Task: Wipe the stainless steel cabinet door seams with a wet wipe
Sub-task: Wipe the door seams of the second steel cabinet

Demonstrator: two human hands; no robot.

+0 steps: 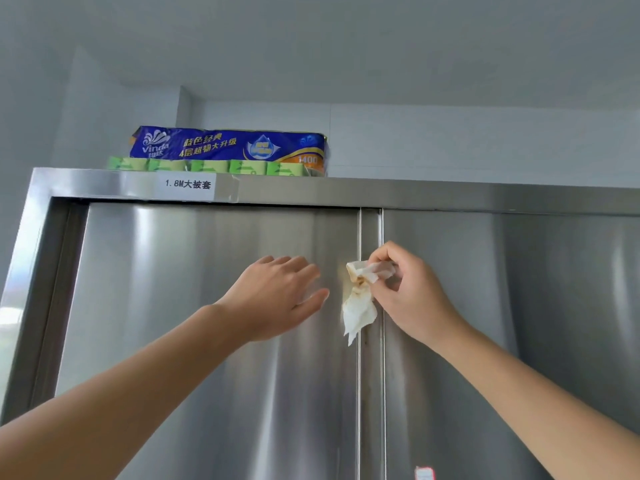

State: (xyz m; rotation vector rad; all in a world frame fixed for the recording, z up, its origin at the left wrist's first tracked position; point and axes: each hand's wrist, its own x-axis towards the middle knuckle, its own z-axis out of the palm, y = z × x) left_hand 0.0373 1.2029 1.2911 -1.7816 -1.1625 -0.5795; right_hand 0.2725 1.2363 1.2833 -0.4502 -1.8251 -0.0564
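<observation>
- My right hand [412, 292] pinches the wet wipe [360, 301] between thumb and curled fingers. The bunched top sits against the centre seam [371, 393] and the loose tail hangs down over it.
- My left hand [280, 296] is flat with the fingers straight, laid on the left door [190, 323] just beside the wipe. It looks like it is bracing the panel, though I cannot be sure how firmly it presses.
- The wipe shows brown staining near my fingertips, so I judge I should refold to a clean face before going further, or I will smear grime along the metal.
- The seam is a narrow channel between the left door and the right door [519, 306]. I would push a fingertip-backed fold into the groove and not skim over it.
- Darker specks show lower in the channel, so a slow downward stroke seems right.
- Well above, a blue tissue pack [228, 147] lies on the cabinet top, with a white label [188, 184] on the frame beneath it.
</observation>
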